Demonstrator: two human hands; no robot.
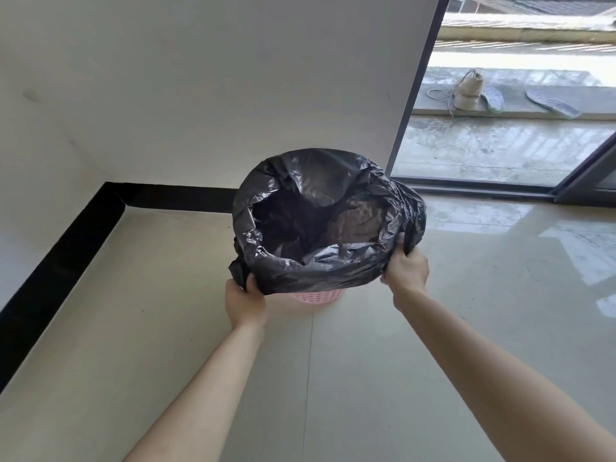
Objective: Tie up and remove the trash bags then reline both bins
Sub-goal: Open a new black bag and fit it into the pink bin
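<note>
Bag (328, 271), black and crinkled, sits in the pink bin (316, 296) with its mouth gaping wide and its rim folded down outside, so that only a strip of the bin's lattice wall shows below the plastic. The bin stands on the floor (366, 378) toward its far edge, near the white wall (200, 95) and just beside the dark door frame (416, 85).

From your head camera, your left hand (243, 301) grasps the bag's rim at its near left side, thumb on top of the plastic. Your right hand (406, 268) grasps the rim at the near right, a bunch of plastic gathered in its fingers. Both arms reach forward, well apart.

Inside the bag something brownish lies on the right; it is too dim to make out.

A black baseboard (66, 245) runs along the floor's left and far edges. Beyond the glass, a shoe (468, 93) with loose laces rests on a ledge, with two insoles (553, 103) beside it.
</note>
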